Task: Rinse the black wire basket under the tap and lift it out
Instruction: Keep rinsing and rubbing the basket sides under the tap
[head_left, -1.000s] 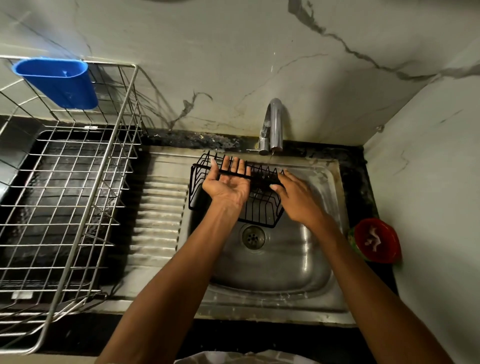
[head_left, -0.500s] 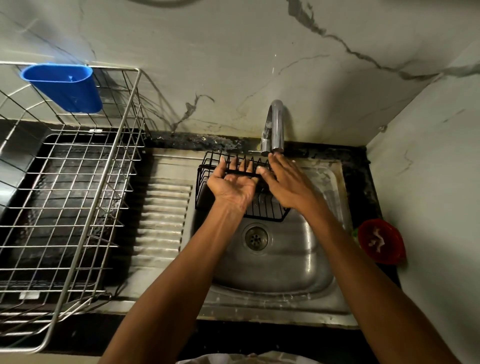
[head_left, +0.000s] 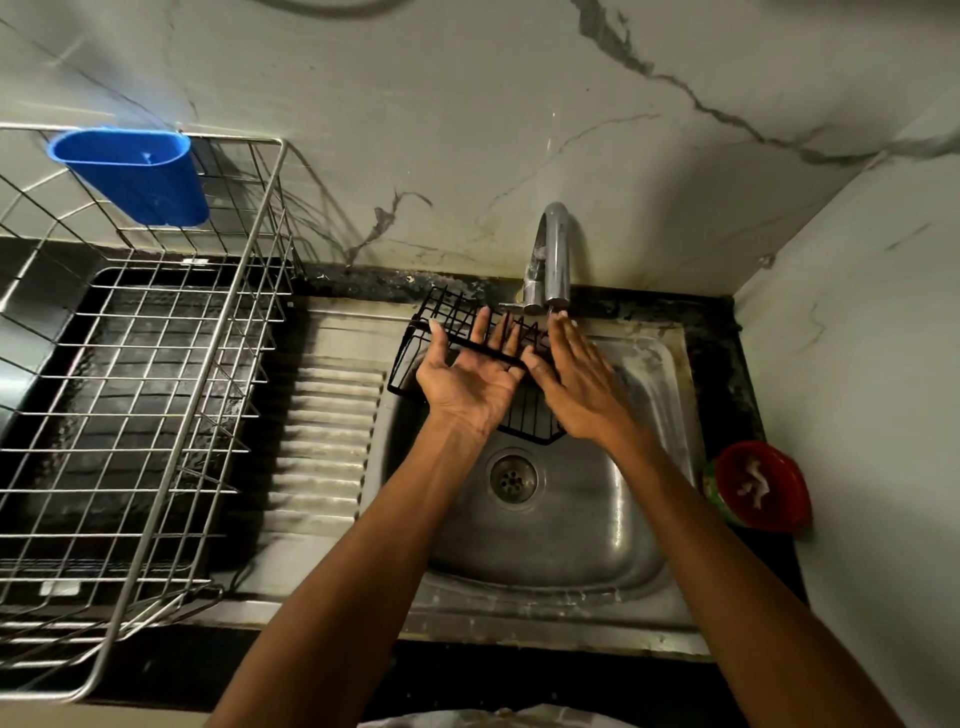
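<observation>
The black wire basket (head_left: 452, 314) is tilted over the back of the steel sink (head_left: 649, 519), just left of the tap (head_left: 553, 249). My left hand (head_left: 467, 379) lies palm up at the basket's front. Its straight fingers pass under the basket's black rim bar and its thumb is at the left corner. My right hand (head_left: 576, 379) is back-up over the basket's right part, fingers straight. Its fingertips reach up to the tap's outlet. Both hands hide much of the basket. No stream of water is plainly visible.
A large steel dish rack (head_left: 130, 415) with a blue plastic cup (head_left: 135, 176) hooked on its back rim stands on the left. The ribbed draining board (head_left: 322, 441) lies between rack and sink. A red bowl (head_left: 761, 486) sits at the right wall. Marble walls close the back and right.
My right hand has left the basket's right edge and slid up to the tap's outlet. The basket and my left hand have risen a little toward the tap.
</observation>
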